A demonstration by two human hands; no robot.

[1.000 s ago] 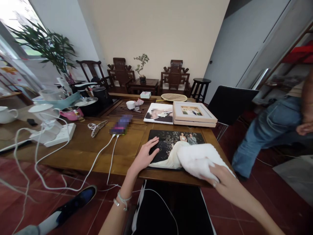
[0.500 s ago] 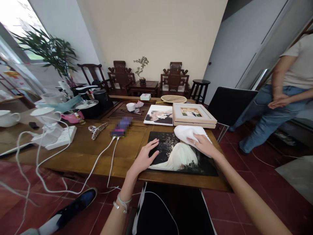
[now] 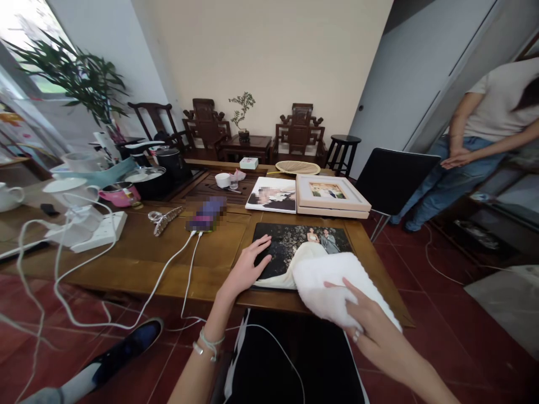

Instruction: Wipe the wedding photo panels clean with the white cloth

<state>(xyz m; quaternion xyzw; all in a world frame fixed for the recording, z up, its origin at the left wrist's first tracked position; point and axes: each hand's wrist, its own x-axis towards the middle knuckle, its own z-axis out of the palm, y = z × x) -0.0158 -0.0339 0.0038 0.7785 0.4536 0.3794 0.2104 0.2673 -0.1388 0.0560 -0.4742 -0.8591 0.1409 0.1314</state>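
A dark wedding photo panel lies flat near the front edge of the wooden table. It shows a couple and a long pale gown. My left hand rests on its left edge, fingers spread. Bunched in my right hand is a white cloth, which covers the panel's lower right part and hangs over the table edge. Behind the panel are a white photo book and a pale framed photo on top of a similar flat frame or box.
Left of the panel lie a phone with white charging cables, a hair claw clip and a power strip. Cups and pots stand farther left. A black chair is at the right, with a person standing behind it.
My right hand has drawn the cloth from the panel's upper right toward me, uncovering the couple in the picture. My left hand keeps its place. The person at right leans over more.
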